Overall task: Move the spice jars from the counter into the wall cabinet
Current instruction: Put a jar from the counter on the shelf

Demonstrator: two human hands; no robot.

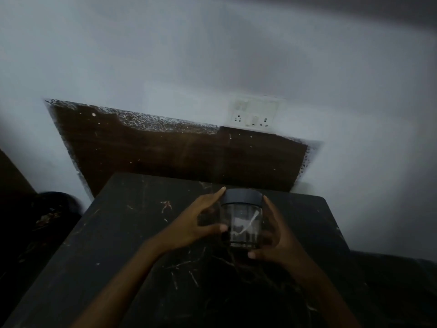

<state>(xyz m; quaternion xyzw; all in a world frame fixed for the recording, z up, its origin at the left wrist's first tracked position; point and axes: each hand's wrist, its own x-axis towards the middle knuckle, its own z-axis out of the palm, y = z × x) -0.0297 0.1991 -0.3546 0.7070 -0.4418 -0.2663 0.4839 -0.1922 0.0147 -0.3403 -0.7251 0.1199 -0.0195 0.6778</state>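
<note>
While the light stays dim, a jar (241, 223) is gripped between both hands above the counter (132, 233). Its left side is wrapped by the left hand (196, 221), forefinger up at the dark lid (243, 197), thumb pressed on the glass. Its right side is cupped by the right hand (276, 237), thumb at the base. Whether it touches the counter cannot be told.

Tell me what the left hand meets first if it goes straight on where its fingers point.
The left hand holds the jar, fingers aimed past its black lid. Straight on, it would likely meet the brown wall panel behind the counter; depth is unclear.
</note>
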